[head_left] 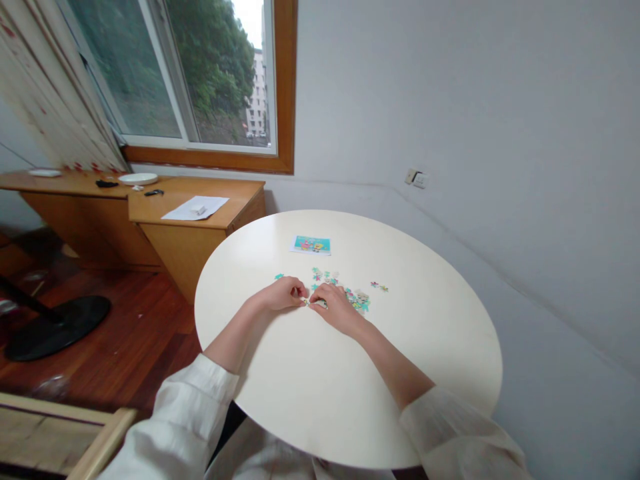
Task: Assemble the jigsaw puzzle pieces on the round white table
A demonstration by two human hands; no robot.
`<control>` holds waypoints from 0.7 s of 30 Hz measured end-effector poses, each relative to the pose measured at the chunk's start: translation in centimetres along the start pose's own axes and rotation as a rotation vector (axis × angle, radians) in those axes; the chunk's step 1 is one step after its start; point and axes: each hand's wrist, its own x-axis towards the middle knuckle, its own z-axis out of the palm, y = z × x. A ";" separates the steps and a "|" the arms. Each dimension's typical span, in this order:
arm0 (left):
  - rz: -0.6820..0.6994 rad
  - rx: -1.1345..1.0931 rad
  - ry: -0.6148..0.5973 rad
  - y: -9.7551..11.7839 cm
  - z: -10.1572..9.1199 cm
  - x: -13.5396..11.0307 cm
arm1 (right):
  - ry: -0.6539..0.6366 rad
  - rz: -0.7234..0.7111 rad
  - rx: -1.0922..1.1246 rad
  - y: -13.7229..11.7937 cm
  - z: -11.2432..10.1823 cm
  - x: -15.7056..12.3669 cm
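Note:
My left hand [289, 293] and my right hand [334, 303] meet low over the white round table [320, 387]. Both are closed in a pinch on small jigsaw puzzle pieces [306, 303] between their fingertips. Just beyond and to the right of my right hand lies a loose pile of puzzle pieces [359, 301], mostly teal and pale. More pieces lie behind my hands, and a teal piece [279, 276] sits past my left hand. Two pieces [379, 287] rest apart on the right. Farther back is a picture card [312, 245] with colourful figures on teal.
A wooden desk [245, 200] by the window carries a sheet of paper [193, 209] and a white plate [139, 179]. On the floor at left stands a black round base [60, 327]. A wooden frame [107, 433] is at the lower left. The wall [500, 167] borders the table's right side.

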 end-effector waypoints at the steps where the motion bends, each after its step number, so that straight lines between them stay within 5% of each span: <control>1: -0.001 0.010 0.003 0.1 0.0 0.0 | 0.003 -0.008 0.005 0.0 0.0 0.0; 21: 0.045 -0.056 -0.065 0.6 -0.1 -0.2 | 0.025 -0.020 0.008 0.2 0.5 -0.1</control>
